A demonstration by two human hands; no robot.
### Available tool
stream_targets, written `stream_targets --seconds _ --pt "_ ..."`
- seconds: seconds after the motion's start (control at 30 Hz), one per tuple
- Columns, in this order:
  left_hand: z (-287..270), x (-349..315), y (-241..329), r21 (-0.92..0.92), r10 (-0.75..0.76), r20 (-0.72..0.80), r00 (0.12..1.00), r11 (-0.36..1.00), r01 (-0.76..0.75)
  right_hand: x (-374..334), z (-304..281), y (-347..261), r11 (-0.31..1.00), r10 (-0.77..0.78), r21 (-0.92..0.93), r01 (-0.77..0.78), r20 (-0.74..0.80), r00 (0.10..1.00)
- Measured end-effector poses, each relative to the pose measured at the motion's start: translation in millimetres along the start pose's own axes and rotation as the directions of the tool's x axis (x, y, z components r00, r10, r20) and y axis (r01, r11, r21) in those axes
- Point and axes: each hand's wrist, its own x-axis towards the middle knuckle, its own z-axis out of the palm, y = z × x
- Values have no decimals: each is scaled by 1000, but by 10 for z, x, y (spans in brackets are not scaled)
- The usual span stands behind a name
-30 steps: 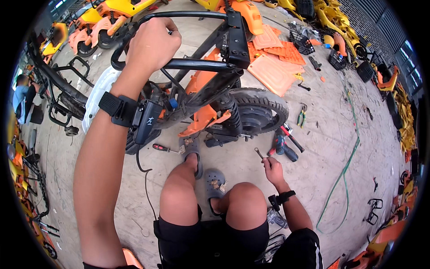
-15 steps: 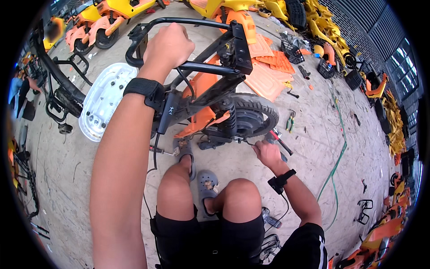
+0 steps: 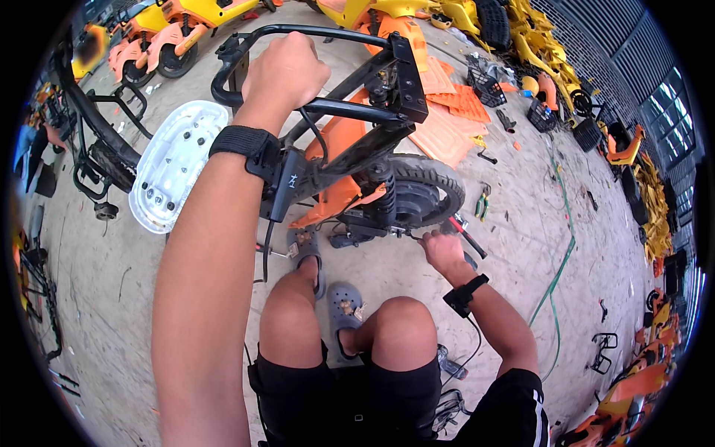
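A stripped scooter frame (image 3: 350, 153) in black metal stands in front of me, with a rear wheel (image 3: 436, 195) and a shock absorber (image 3: 383, 195). My left hand (image 3: 289, 71) is closed in a fist inside the frame's looped rear rack (image 3: 328, 31); its fingers are hidden underneath, apparently round the frame. Low by the wheel's axle, my right hand (image 3: 445, 252) pinches a thin dark metal tool (image 3: 414, 236), whose far end meets the axle area. Its exact kind is too small to tell. Orange panels (image 3: 339, 197) hang behind the frame.
A white plastic tray (image 3: 179, 167) with small fasteners lies left of the frame. Pliers (image 3: 483, 203) and a red-and-black hammer-like tool (image 3: 468, 237) lie right of the wheel. Orange panels (image 3: 447, 134) cover the floor beyond. A green hose (image 3: 558, 276) runs along the right.
The scooter frame's upper end has shifted slightly right, and my left hand has moved with it. My right hand stays beside the axle with almost no change.
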Motion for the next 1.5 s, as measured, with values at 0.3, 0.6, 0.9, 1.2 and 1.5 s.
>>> stream_targets --seconds 0.3,0.6,0.9,1.2,1.5 --pt "35 -21 -12 -18 -8 -68 998 1000 7 148 -129 154 967 -179 -165 194 100 979" --pt "37 -35 -19 -20 2 -106 994 1000 -4 220 -126 354 923 -355 -133 360 61 933" --pt "136 115 -225 -65 204 -65 977 976 -209 295 -255 262 1000 -10 4 9 285 959" --pt "64 131 -306 -231 253 70 965 945 -231 302 300 493 993 -2 119 -18 167 986" --pt "47 126 -368 -105 254 47 966 963 -248 329 1394 268 778 246 603 -176 -34 969"
